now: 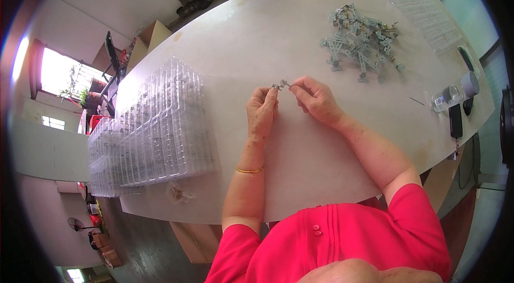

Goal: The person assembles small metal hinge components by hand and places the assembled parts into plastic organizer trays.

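Near the middle of the table, my left hand (261,111) and my right hand (316,99) pinch a small grey metal part (282,85) between them. The left thumb and fingers grip its left end; the right fingertips grip its right end. It is too small to tell its exact kind, or whether it is one piece or two. Beyond my right hand lies a loose heap of similar grey metal parts (360,42), some with brassy bits. Left of my left hand stand stacked clear plastic trays (160,128) with ribbed compartments, with greyish contents showing through.
Another clear tray (420,13) lies at the far right of the white table (246,37). Along the right edge are a clear bottle (445,98), a black phone (455,121) and a thin rod (416,101). A small clear plastic scrap (179,193) lies by the near left edge.
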Tool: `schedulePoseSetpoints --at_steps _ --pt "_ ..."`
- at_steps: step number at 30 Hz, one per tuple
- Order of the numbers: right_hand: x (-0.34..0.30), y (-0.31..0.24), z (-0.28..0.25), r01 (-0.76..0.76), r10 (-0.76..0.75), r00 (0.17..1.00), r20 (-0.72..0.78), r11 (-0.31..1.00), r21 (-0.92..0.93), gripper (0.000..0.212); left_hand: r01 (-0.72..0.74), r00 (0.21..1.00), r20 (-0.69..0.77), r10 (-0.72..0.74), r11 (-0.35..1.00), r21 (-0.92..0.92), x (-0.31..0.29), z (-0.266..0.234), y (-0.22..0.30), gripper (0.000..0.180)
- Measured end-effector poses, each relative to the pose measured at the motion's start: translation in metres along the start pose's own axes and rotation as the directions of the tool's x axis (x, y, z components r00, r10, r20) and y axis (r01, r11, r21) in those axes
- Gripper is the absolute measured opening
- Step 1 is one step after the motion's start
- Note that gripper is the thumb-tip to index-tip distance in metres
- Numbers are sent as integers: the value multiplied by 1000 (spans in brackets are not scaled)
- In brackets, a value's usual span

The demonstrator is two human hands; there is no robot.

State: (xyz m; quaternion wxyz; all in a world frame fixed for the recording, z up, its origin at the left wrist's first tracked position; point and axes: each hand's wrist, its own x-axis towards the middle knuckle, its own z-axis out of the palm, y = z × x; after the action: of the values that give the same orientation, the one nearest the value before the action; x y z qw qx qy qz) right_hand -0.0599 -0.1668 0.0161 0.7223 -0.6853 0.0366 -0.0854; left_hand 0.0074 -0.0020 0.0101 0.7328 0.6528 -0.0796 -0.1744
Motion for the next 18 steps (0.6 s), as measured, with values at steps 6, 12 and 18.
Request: schedulePoseSetpoints --at_steps 6,12,18 --pt "0 2 -1 -12 12 1000 8 1000 -22 14 -19 1000 -7 19 997 72 0 1 -1 21" --pt "-1 4 1 -17 17 1000 11 1000 -21 14 -145 984 -66 165 960 241 2 -2 -10 22" --pt "-2 -1 1 -19 18 1000 16 998 66 20 -246 965 -4 263 909 337 -2 4 -9 16"
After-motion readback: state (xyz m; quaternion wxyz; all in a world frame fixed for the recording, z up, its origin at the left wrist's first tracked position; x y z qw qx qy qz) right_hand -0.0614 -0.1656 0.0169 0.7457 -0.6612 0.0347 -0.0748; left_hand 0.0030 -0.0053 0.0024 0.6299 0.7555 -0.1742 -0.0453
